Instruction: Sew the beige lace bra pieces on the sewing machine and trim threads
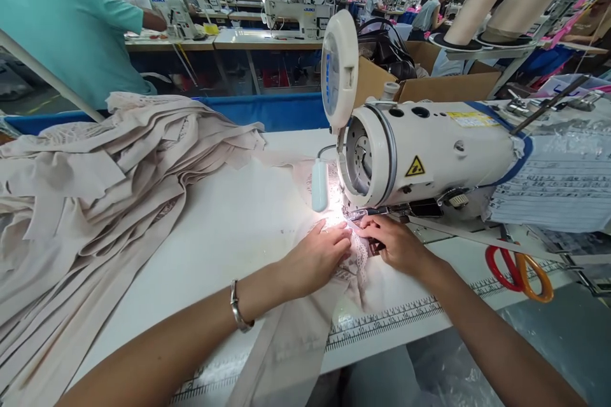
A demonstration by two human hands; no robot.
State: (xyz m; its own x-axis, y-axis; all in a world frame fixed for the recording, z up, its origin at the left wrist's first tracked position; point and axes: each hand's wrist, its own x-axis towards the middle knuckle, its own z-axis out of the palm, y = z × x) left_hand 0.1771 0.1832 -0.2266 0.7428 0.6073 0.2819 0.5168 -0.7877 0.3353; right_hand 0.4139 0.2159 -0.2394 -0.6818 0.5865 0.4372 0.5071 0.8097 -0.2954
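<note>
Worktop (229, 229) first: white, wide, with a printed measuring strip (396, 315) along its near edge. On my feed the heap of beige cloth (95, 184) fills its left side. The white sewing machine (429, 146) stands at right, its small lamp (319, 186) lit over the needle area. A beige lace-trimmed piece (305, 324) runs from under the machine's head down over the near edge. The left hand (317, 257) lies flat and spread on it; the right hand (396, 245) rests just beside, fingers bent on the lace, and I cannot tell whether they pinch it. Red-and-orange scissors (520, 270) lie right of the hands. A silver bracelet (237, 308) circles the left wrist.
</note>
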